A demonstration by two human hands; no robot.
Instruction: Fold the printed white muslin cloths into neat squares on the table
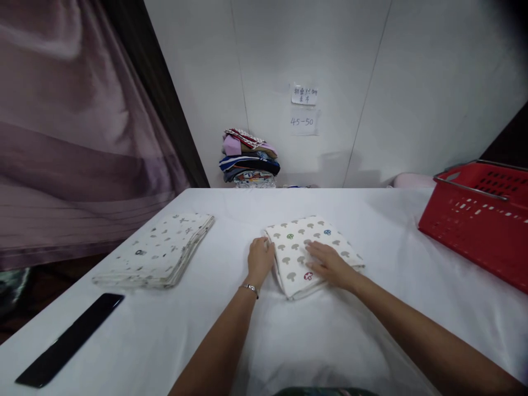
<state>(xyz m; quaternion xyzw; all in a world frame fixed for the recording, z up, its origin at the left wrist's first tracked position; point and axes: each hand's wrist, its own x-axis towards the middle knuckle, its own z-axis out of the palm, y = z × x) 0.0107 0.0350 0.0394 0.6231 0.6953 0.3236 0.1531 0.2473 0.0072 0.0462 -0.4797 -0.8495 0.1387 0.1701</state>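
A folded white cloth [297, 253] printed with mushrooms, mostly grey with a green, a blue and a red one, lies in front of me on the table. At its left edge my left hand [260, 259] has its fingers curled against the side; the fingertips and anything between them are hidden. My right hand [330, 264] rests flat on the top of the cloth, fingers stretched out toward its middle. Farther left lies another folded white cloth [159, 247] with small dark prints, touched by neither hand.
A white-covered table [214, 341] spreads under everything. On the left front lies a long black flat object [72, 338]. A red plastic basket [474, 220] stands at the right edge. Behind the table rises a stack of folded fabrics [249, 159] against the wall; a pinkish curtain [82, 137] hangs left.
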